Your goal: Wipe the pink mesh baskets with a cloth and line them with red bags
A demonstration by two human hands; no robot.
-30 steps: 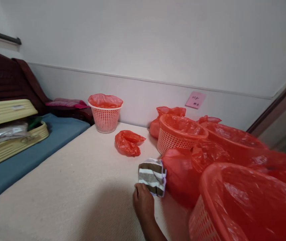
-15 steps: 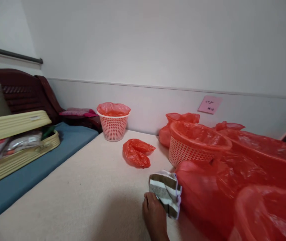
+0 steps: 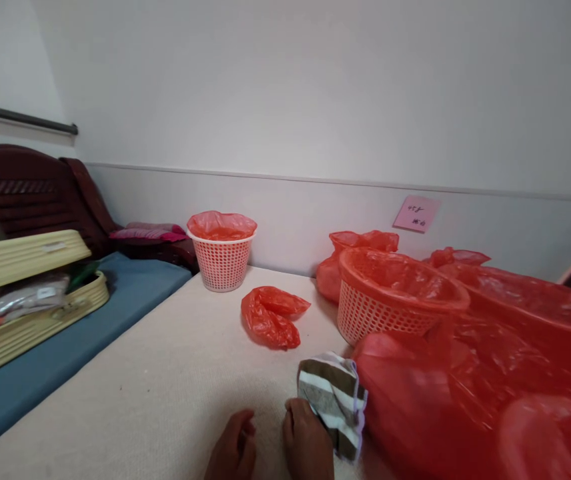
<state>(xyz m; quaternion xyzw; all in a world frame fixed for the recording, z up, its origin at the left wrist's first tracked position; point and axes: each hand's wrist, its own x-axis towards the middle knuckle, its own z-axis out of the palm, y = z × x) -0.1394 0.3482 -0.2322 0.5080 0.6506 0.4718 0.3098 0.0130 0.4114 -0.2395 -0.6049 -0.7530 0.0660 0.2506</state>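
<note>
A small cloth (image 3: pixel 333 390) with brown, grey and white stripes and a lilac edge lies crumpled on the pale surface, against a filled red plastic bag (image 3: pixel 405 393). My right hand (image 3: pixel 309 440) is closed at the cloth's left edge, its fingers curled and partly hidden. To its left, my left hand (image 3: pixel 234 448) comes in from the bottom edge. Its thumb and fingers are bent with a gap between them, and nothing shows in it. Beyond both hands lies a loose crumpled red plastic bag (image 3: pixel 268 319).
A white mesh basket (image 3: pixel 222 260) lined with red plastic stands by the wall. Another lined basket (image 3: pixel 373 307) and a red tub (image 3: pixel 540 320) crowd the right side. A pink note (image 3: pixel 416 214) is on the wall. At left, a cream case (image 3: pixel 25 263) lies partly open on blue bedding (image 3: pixel 150 270).
My left hand has come into view at the bottom, beside my right hand. The right hand stays at the cloth. The whole view has shifted slightly.
</note>
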